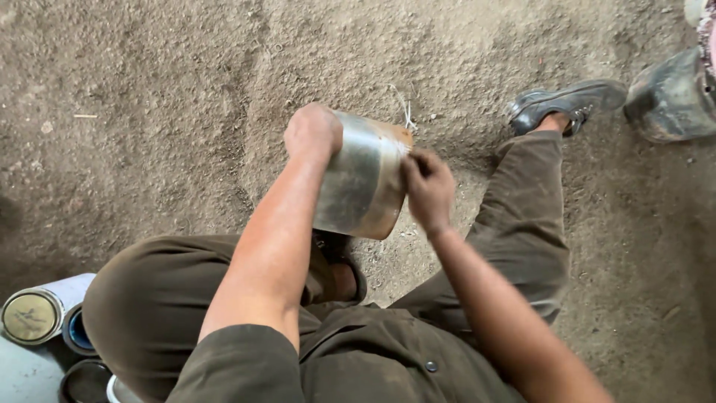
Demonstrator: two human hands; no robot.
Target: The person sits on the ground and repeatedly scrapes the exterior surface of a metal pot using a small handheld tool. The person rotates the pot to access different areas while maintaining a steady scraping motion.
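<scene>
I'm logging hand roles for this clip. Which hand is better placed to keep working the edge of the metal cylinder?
Probably the right hand: its fingertips pinch at the rim of the metal cylinder, near the pale band. The left hand is wrapped over the far side, steadying it above the dirt floor.

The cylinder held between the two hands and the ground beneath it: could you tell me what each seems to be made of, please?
The cylinder looks like bare sheet metal: grey, dull sheen, soft reflections, with a rusty brown rim, though the brown may be tape or dirt. The left hand and right hand grip its sides. The ground appears to be packed, grainy earth or worn concrete, matte brown.
</scene>
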